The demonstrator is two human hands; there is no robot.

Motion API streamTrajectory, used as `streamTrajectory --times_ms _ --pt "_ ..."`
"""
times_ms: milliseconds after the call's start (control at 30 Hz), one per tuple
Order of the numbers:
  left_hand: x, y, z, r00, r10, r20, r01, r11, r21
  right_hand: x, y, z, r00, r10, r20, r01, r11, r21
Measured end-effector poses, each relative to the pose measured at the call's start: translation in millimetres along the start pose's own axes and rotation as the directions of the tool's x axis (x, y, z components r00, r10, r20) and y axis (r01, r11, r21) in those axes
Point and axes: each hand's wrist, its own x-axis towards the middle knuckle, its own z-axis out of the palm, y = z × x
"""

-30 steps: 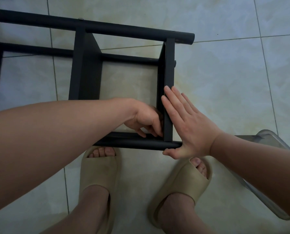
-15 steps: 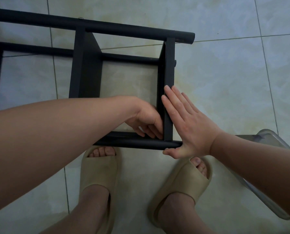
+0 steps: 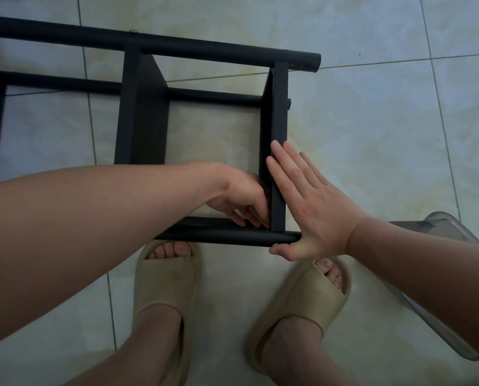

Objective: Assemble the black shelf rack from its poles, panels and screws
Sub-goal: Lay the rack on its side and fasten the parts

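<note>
At the lower-centre corner of the black shelf rack, laid over on the tiled floor, I judge the step to be fastening the end panel to the near pole. I'd press the panel square against the pole and turn any screw straight, without forcing it. My right hand lies flat, fingers straight, against the panel's outer face, thumb under the pole tip. My left hand reaches inside the frame, fingers curled into the joint; whether they pinch a screw I cannot tell.
</note>
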Motion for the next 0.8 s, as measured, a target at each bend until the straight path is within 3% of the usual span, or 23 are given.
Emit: streamTrajectory --times_ms 400,567,800 --pt "0.7 -5.5 0.1 0.996 0.093 -0.014 -0.093 0.995 -0.029 0.2 0.3 0.3 1.0 -0.002 -0.001 0.002 1.0 -0.007" --pt "-2.4 -3.8 -4.4 0.997 0.018 0.069 -0.019 1.0 0.004 0.2 -0.1 0.7 1.0 -0.002 -0.007 0.002 1.0 -0.008" --pt "-1.7 2.2 -2.4 0.998 -0.037 0.058 0.034 0.998 0.052 0.4 0.3 0.9 1.0 -0.006 -0.014 0.006 1.0 -0.003"
